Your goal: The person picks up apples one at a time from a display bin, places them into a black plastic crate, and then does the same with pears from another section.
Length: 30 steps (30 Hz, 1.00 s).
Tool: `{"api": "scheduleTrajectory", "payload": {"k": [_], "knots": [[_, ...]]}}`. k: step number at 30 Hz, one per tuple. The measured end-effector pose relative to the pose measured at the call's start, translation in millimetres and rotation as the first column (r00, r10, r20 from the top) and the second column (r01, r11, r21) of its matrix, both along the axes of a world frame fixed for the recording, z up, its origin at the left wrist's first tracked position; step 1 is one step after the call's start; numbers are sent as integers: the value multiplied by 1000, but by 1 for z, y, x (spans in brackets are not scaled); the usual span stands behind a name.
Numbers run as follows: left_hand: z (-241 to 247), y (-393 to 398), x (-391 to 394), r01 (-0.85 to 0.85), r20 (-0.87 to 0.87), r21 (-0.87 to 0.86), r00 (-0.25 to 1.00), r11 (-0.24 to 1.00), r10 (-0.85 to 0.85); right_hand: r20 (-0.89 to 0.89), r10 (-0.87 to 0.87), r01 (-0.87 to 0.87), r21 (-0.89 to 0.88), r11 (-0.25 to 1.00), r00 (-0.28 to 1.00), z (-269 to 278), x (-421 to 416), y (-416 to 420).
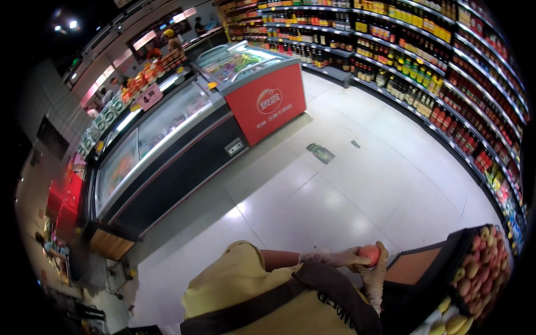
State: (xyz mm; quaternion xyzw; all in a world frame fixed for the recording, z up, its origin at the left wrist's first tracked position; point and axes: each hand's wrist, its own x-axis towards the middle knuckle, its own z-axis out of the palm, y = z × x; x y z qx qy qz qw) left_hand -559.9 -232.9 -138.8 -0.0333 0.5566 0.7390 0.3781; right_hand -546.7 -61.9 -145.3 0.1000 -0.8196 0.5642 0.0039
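Note:
Both my hands wear thin, pale disposable gloves and meet at the lower right, in front of my body. Between them is a round pinkish-red fruit, which looks like an apple. My left hand reaches across from the left with its fingers against the fruit's near side. My right hand comes up from below, its fingers curled round the fruit's right side. Just to the right, red and yellowish apples lie heaped on a dark display stand, with yellow fruit below them.
Glass-topped chest freezers stand at the left, one with a red end panel. Shelves of bottles curve along the right. A wire cart is at the lower left. Several people are in the background. Pale floor tiles lie between.

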Motion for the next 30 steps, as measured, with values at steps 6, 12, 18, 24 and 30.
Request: {"api": "scheduleTrajectory", "payload": {"k": [6, 12, 18, 24, 30], "knots": [[-9, 2, -64, 163, -61, -69, 984, 984, -167, 67, 14, -7, -89, 996, 998, -23, -68, 19], [11, 14, -164, 350, -83, -72, 931, 934, -356, 60, -53, 59, -104, 993, 997, -22, -156, 54], [11, 32, -266, 375, -235, -48, 896, 926, -376, 318, -124, 279, -506, 816, 940, 11, -230, 89], [1, 36, -340, 435, -355, -200, 803, 878, -479, 395, -85, 404, -888, 220, 915, -7, -271, 147], [-15, 37, -371, 314, -294, -296, 869, 902, -399, 392, -175, 429, -842, 328, 903, -28, -281, 293]]}}
